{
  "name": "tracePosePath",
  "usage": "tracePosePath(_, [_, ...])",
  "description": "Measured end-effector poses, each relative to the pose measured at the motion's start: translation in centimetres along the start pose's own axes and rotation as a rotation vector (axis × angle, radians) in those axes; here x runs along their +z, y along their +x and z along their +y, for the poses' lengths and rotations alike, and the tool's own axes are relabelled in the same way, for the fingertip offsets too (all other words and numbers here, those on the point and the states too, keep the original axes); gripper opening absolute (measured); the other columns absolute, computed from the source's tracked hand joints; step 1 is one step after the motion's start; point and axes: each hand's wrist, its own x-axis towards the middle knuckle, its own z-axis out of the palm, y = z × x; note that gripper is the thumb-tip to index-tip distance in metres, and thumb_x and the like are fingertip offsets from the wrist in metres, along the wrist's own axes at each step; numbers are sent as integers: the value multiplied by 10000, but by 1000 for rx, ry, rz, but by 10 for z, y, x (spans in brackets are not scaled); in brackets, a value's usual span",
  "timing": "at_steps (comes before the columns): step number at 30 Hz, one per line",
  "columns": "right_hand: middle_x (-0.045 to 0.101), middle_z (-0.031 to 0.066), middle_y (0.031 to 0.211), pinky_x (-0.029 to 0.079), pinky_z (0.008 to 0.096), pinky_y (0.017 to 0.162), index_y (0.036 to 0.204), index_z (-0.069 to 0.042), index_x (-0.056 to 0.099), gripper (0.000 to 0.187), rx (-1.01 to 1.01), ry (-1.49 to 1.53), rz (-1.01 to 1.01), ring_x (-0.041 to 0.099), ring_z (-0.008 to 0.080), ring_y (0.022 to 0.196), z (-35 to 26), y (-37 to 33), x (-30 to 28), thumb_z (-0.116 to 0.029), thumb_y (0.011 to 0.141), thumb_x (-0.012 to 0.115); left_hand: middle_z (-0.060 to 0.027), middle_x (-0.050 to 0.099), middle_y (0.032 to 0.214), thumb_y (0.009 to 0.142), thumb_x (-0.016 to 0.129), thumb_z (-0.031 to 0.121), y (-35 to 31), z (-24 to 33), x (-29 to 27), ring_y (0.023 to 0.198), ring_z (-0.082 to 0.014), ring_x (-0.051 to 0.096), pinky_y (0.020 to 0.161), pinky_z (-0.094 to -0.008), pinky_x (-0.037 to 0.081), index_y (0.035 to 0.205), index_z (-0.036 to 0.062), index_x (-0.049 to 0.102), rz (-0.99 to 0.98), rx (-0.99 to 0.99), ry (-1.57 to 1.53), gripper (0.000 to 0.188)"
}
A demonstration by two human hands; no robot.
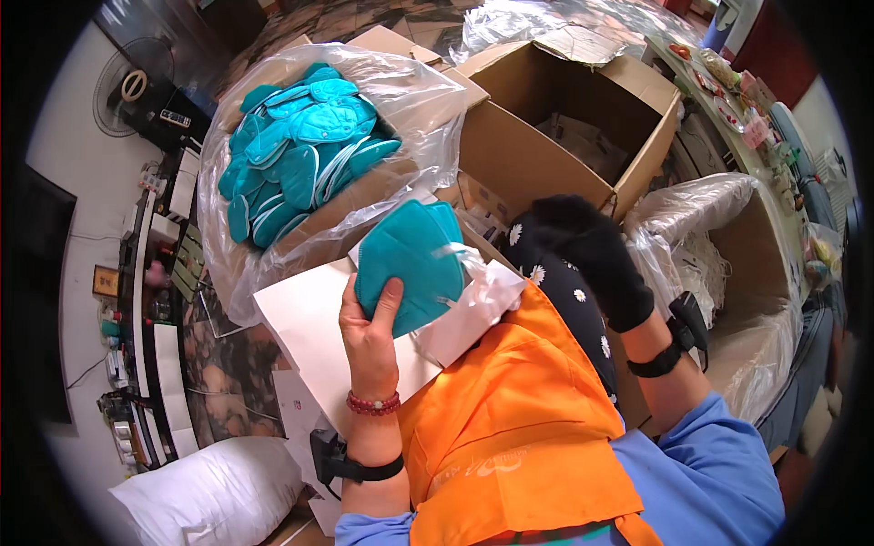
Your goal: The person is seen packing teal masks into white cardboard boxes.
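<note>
Hand L [369, 337]: pinching teal pads [410, 268] | hand R [596, 250], blk glove [626, 291]: can't tell grip | more pads [305, 132] in clr liner [423, 105]

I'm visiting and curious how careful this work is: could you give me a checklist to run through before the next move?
1. Left grip closed on teal fabric: ok, thumb across its front.
2. Single piece held: cannot tell, edges overlap.
3. Right grip empty: cannot tell, black glove shows little detail.
4. Held fabric apart from teal pile: ok, plastic liner shows between.
5. Large cardboard box open: ok, its inside shows.
</note>
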Motion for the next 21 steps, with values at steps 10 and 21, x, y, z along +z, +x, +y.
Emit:
tracePosePath(10, [681,106,933,545,285,783,1120,-35,625,240,802,608,-648,677,202,855,-38,-13,17,-216,963,607,-85,710,993,905,623,52,-21,13,-1,888,-257,678,768,-331,528,952,37,598,-247,1233,1117,55])
tracePosePath(21, [699,86,959,519,287,765,1113,7,669,353,180,-170,-438,637,129,842,-9,-23,24,-147,811,768,-125,657,1052,900,686,335,-33,11,13,989,-338,623,874,-415,483,1030,59,599,-333,725,939,318])
